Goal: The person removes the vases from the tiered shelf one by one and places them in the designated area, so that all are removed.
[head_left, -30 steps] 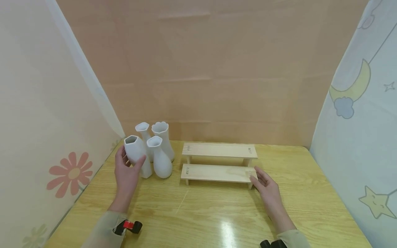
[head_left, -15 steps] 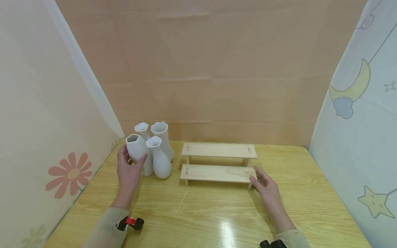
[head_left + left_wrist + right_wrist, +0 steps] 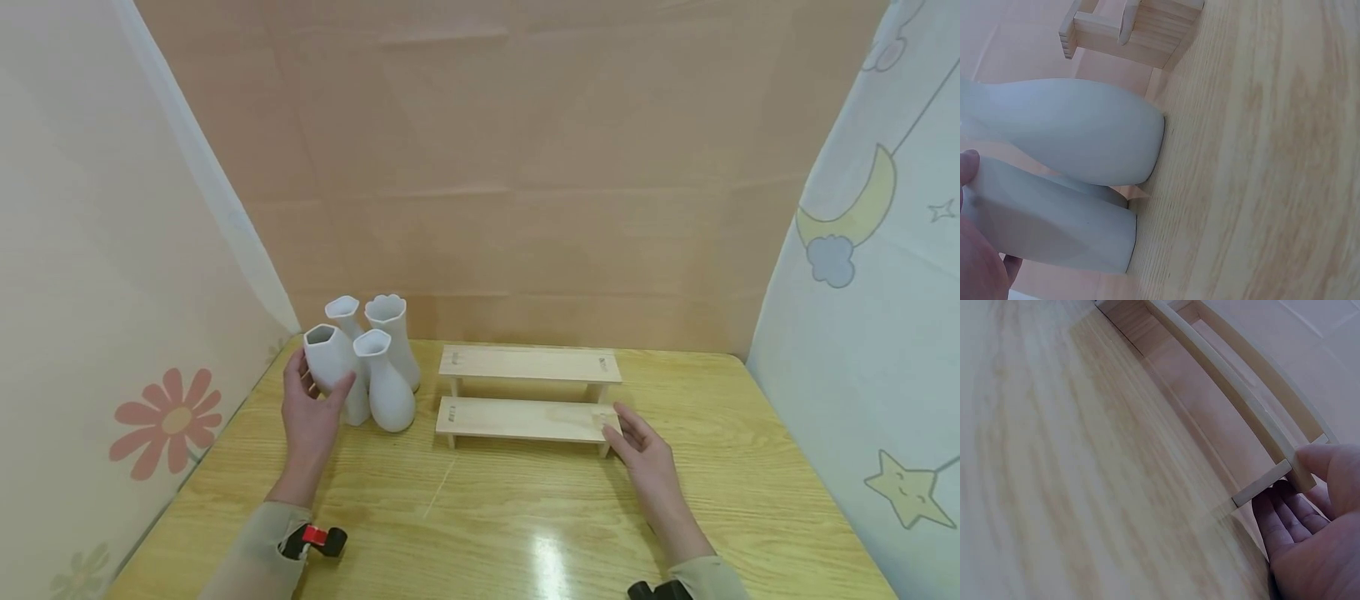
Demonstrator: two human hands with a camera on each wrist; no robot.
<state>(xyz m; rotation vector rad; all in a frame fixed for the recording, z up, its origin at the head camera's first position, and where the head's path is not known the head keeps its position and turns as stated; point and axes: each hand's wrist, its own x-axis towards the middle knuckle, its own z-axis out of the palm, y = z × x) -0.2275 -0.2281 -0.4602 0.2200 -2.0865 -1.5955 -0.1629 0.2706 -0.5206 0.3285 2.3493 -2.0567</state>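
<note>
My left hand (image 3: 309,417) holds a white vase (image 3: 330,367) with a five-sided mouth, thumb on its near right side and fingers round its left. In the left wrist view this vase (image 3: 1060,219) stands with its base on the table, close beside a rounder, narrow-necked white vase (image 3: 1085,128). Two more white vases stand behind: a slim one (image 3: 343,308) and one with a scalloped rim (image 3: 397,333). My right hand (image 3: 648,458) grips the right end of the lower step of a two-tier wooden stand (image 3: 525,418); in the right wrist view its thumb lies on top, fingers below.
The wood-grain table (image 3: 480,517) carries the stand right of the vases. Behind it rises a tan backdrop (image 3: 510,208). A flower-printed sheet (image 3: 150,250) borders the left side, and a moon-and-star sheet (image 3: 892,333) the right.
My left hand and its vase have shifted slightly right and away, closer to the other vases, then stayed still for the last half second. My right hand and the stand have not moved.
</note>
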